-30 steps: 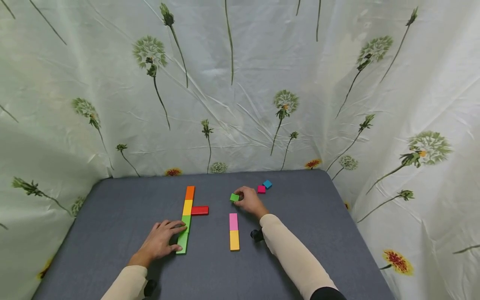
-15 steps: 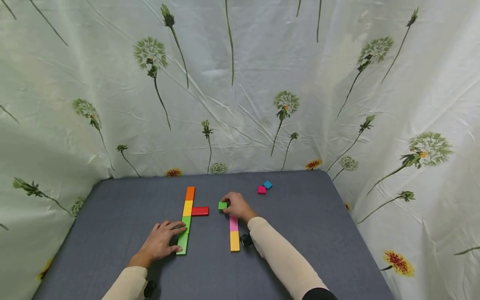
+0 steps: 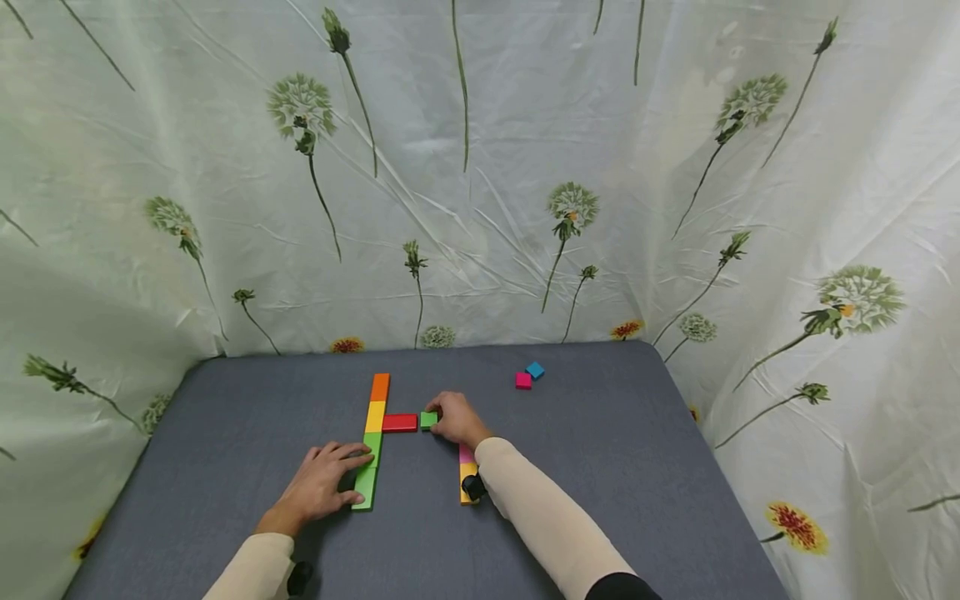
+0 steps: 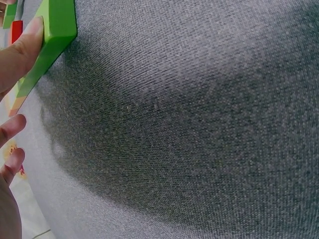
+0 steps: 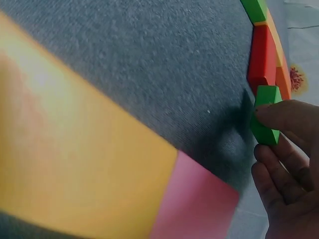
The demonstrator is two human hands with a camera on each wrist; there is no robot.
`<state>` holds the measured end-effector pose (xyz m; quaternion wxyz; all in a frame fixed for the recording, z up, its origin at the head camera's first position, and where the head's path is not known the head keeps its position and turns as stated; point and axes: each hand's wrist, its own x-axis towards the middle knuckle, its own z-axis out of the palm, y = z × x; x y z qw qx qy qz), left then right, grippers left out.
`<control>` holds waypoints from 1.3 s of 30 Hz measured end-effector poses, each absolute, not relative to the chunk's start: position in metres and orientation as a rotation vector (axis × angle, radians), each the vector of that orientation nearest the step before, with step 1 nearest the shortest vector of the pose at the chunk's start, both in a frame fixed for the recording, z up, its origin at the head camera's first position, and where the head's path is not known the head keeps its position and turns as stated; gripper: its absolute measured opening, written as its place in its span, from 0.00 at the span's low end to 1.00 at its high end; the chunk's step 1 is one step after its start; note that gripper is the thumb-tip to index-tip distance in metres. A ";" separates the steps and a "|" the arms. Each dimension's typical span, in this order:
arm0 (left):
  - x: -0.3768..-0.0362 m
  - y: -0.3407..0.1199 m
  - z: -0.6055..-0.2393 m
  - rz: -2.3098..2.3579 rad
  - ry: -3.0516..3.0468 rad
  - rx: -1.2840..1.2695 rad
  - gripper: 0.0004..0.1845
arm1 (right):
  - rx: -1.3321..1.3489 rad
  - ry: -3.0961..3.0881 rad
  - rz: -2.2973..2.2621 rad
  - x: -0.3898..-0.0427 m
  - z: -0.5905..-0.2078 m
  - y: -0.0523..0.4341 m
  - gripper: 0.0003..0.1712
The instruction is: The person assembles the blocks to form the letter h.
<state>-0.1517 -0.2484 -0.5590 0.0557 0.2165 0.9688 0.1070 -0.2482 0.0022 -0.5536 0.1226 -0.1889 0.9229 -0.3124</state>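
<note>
Between thumb and fingertips my right hand [image 3: 459,421] pinches a small green block [image 3: 428,421]. It is just off the right end of a red block [image 3: 400,422], with a narrow gap in the head view. That red block sticks out sideways from a straight row: an orange block [image 3: 380,387], a yellow block [image 3: 375,415] and two green blocks, the far one [image 3: 372,442] and the near one [image 3: 365,483]. My left hand [image 3: 318,483] rests beside the green pair, fingers spread; in the left wrist view the thumb touches a green block [image 4: 61,22].
A pink block [image 3: 467,453] and an amber block [image 3: 468,495] lie end to end under my right forearm, partly hidden. Towards the back right are a magenta block [image 3: 523,381] and a blue block [image 3: 535,370]. A flowered curtain [image 3: 495,250] rises behind the grey table [image 3: 600,467].
My right hand has carried the small green block left and nearer, from above the pink block to beside the red one. My left hand has stayed in place.
</note>
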 end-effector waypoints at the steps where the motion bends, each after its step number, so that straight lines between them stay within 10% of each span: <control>1: -0.152 -0.249 -0.559 0.329 2.942 0.659 0.34 | -0.542 2.697 -0.913 -0.248 -0.555 0.001 0.16; 39: -0.151 -0.249 -0.560 0.331 2.931 0.628 0.34 | -0.515 2.704 -0.986 -0.243 -0.565 -0.006 0.17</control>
